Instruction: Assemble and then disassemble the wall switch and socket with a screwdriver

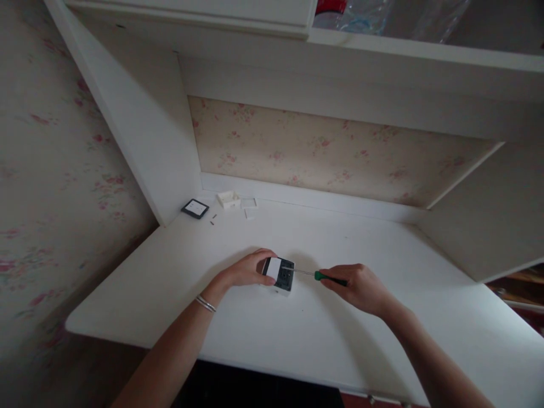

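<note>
A small square wall socket unit (280, 273), dark with a white panel, lies on the white desk (323, 334). My left hand (246, 269) is closed around its left side and holds it down. My right hand (357, 288) grips a green-handled screwdriver (327, 277). Its thin metal shaft points left and the tip meets the socket unit's right side. A thin bracelet sits on my left wrist.
At the back left of the desk lie a second dark square plate (195, 208), a white box part (228, 199), a white frame (249, 202) and two small screws (213, 219). A white upright panel stands at the left, a shelf overhead.
</note>
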A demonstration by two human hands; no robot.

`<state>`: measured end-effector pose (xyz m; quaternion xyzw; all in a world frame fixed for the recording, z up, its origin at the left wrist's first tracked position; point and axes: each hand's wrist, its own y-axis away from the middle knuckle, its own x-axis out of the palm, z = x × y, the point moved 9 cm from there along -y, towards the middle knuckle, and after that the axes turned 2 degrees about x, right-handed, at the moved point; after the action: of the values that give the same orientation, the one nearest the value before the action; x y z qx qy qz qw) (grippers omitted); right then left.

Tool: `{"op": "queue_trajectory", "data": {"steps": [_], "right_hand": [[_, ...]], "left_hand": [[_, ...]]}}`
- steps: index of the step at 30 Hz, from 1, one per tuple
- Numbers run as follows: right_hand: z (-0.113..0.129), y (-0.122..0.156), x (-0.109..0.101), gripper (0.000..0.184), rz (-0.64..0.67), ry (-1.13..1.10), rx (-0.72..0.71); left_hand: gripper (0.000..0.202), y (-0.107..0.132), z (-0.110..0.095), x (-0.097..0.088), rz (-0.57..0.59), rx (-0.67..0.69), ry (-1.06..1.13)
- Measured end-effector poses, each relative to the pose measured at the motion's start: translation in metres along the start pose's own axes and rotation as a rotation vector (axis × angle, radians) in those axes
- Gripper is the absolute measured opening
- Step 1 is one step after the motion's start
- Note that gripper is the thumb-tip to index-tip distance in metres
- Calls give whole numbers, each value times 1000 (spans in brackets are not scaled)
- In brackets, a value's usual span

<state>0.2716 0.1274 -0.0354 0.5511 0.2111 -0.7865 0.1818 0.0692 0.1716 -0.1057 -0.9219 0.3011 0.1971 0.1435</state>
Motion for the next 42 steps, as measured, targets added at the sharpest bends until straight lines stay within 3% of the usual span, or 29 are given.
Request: {"op": "queue_trajectory", "data": {"steps": [6, 12, 16, 24, 30, 34, 39, 42], "right_hand": [[25, 0, -5, 26, 75, -44, -60], [32, 8, 0, 28, 61, -17, -39], [27, 18, 14, 31, 64, -64, -6], [3, 33, 41, 30, 9, -378, 125], [-9, 39, 55, 32, 14, -443, 192], [2, 32, 39, 35, 42, -304, 107], [42, 13, 1, 28, 79, 163, -27], [60, 6, -7, 27, 82, 321, -51]], "left_hand": [[60, 0, 4, 1, 1, 7, 33], [65, -1, 11, 0, -16, -1, 1], [66, -1, 12, 0, -18, 8, -34], [66, 0, 11, 1, -16, 24, -31], [67, -1, 12, 1, -12, 24, -42], [68, -1, 11, 0, -11, 19, -79], [68, 0, 11, 0, -3, 10, -78], [69, -1, 14, -1, -7, 6, -76]]}}
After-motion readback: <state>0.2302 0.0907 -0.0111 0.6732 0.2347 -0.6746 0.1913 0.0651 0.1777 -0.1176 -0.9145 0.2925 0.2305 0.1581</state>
